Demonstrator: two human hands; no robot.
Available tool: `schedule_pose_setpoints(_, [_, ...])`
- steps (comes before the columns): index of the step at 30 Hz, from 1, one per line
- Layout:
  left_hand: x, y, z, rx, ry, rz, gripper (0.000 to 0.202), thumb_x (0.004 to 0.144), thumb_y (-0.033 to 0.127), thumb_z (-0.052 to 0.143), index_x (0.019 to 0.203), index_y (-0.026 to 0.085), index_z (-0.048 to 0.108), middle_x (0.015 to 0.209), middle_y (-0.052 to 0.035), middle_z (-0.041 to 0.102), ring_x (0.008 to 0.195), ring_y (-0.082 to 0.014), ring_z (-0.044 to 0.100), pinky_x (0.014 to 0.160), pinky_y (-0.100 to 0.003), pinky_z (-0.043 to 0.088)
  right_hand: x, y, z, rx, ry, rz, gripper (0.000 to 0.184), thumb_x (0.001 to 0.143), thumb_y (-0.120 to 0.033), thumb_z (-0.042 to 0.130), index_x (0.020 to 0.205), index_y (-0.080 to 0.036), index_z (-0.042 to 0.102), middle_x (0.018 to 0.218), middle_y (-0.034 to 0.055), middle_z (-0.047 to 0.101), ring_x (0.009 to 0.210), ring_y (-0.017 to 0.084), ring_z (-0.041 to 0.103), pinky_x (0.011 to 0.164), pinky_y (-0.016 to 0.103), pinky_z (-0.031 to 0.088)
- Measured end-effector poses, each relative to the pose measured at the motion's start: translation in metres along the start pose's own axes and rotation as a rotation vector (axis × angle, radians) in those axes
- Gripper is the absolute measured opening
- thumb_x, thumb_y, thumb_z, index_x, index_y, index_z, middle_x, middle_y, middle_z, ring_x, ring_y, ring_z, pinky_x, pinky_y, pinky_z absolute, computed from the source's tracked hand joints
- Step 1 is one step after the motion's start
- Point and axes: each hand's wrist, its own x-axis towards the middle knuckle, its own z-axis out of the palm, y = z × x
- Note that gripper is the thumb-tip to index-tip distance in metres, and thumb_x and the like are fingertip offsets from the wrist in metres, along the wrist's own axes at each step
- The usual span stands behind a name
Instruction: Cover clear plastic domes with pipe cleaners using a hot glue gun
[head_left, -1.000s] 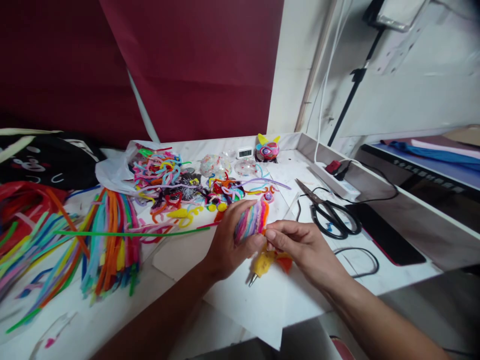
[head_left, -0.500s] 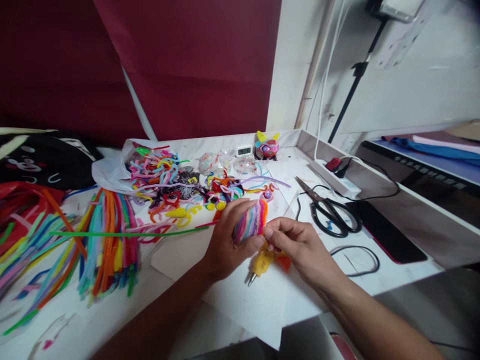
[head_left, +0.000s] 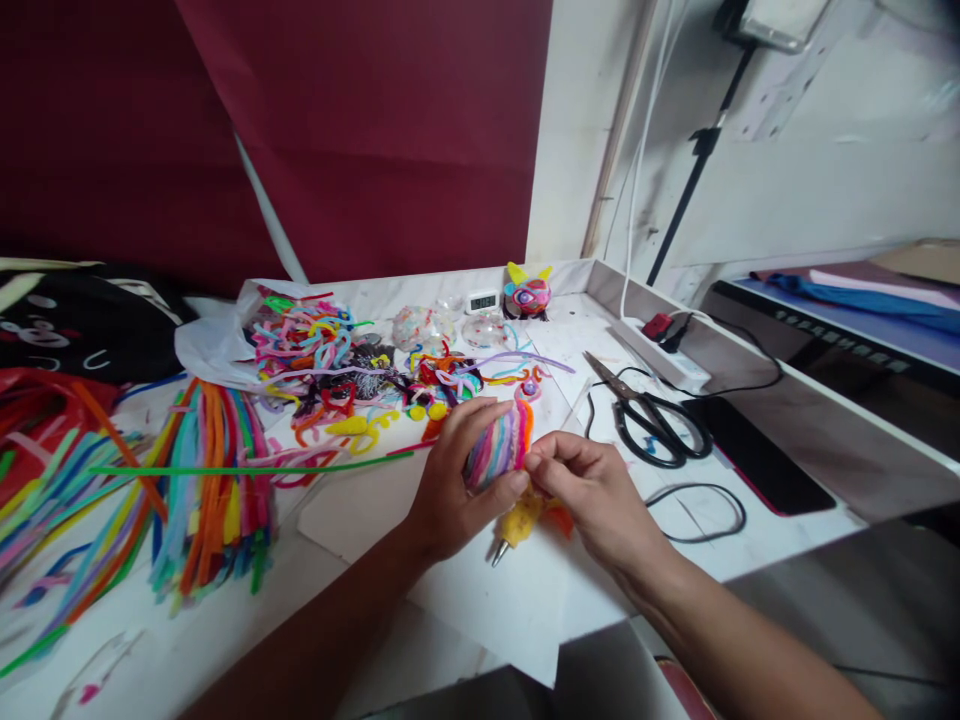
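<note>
Clasping the striped pipe-cleaner bundle point(head_left: 499, 445), the left hand point(head_left: 448, 485) is curling closed around its left side, while the right hand point(head_left: 592, 490) is pinching shut on its lower right edge. This bundle is hovering just above the white paper sheet point(head_left: 487, 600) at the table's near middle. At 6 o'clock, a yellow-wrapped pen point(head_left: 514, 522) is poking out beneath both hands. Black scissors point(head_left: 652, 425) are lying at 3 o'clock, loose curled scraps point(head_left: 352, 370) at 10 o'clock, and straight pipe cleaners point(head_left: 210, 470) are fanning out at 9 o'clock. A small digital clock point(head_left: 481, 300) is standing at 12 o'clock.
</note>
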Motion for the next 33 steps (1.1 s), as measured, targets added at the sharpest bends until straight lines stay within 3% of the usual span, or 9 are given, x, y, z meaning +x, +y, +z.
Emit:
schedule_pose_setpoints(5, [0.000, 0.005, 0.004, 0.001, 0.025, -0.022, 0.050, 0.082, 0.026, 0.059, 0.131, 0.024, 0.049, 0.134, -0.0109, 0.053, 0.130, -0.0282, 0.048, 0.110, -0.048, 0.038, -0.003, -0.002, 0.004, 0.055, 0.027, 0.001, 0.018, 0.066, -0.030, 0.072, 0.059, -0.016, 0.064, 0.050, -0.0042, 0.054, 0.046, 0.007, 0.044, 0.047, 0.021, 0.036])
schedule_pose_setpoints(13, [-0.001, 0.009, 0.007, 0.028, 0.063, -0.051, 0.046, 0.075, 0.019, 0.056, 0.122, 0.022, 0.052, 0.125, -0.0100, 0.057, 0.123, -0.0273, 0.053, 0.106, -0.046, 0.042, -0.003, 0.002, 0.008, 0.040, 0.030, 0.037, 0.019, 0.065, -0.029, 0.072, 0.056, -0.016, 0.063, 0.049, -0.0042, 0.055, 0.046, 0.006, 0.044, 0.048, 0.020, 0.035])
schedule_pose_setpoints(21, [0.002, 0.008, 0.003, 0.048, 0.075, -0.021, 0.047, 0.073, 0.018, 0.055, 0.120, 0.021, 0.051, 0.124, -0.0111, 0.057, 0.120, -0.0281, 0.055, 0.104, -0.047, 0.044, -0.005, 0.004, -0.003, 0.070, -0.144, 0.053, 0.029, 0.078, -0.043, 0.073, 0.071, -0.015, 0.071, 0.063, 0.0004, 0.063, 0.056, 0.009, 0.050, 0.058, 0.022, 0.040])
schedule_pose_setpoints(27, [0.002, 0.007, 0.005, 0.118, 0.058, 0.037, 0.052, 0.070, 0.015, 0.056, 0.121, 0.022, 0.051, 0.124, -0.0110, 0.056, 0.122, -0.0280, 0.053, 0.106, -0.048, 0.043, 0.000, 0.003, -0.002, 0.126, -0.093, 0.115, 0.030, 0.075, -0.037, 0.071, 0.056, -0.015, 0.064, 0.053, -0.0006, 0.057, 0.049, 0.007, 0.044, 0.052, 0.022, 0.035])
schedule_pose_setpoints(33, [0.001, 0.007, 0.006, 0.136, 0.036, 0.039, 0.055, 0.070, 0.013, 0.057, 0.123, 0.022, 0.051, 0.126, -0.0116, 0.054, 0.123, -0.0284, 0.052, 0.106, -0.048, 0.043, 0.002, 0.003, 0.001, 0.145, -0.047, 0.158, 0.024, 0.067, -0.033, 0.073, 0.054, -0.016, 0.062, 0.048, -0.0017, 0.055, 0.046, 0.007, 0.041, 0.050, 0.021, 0.033])
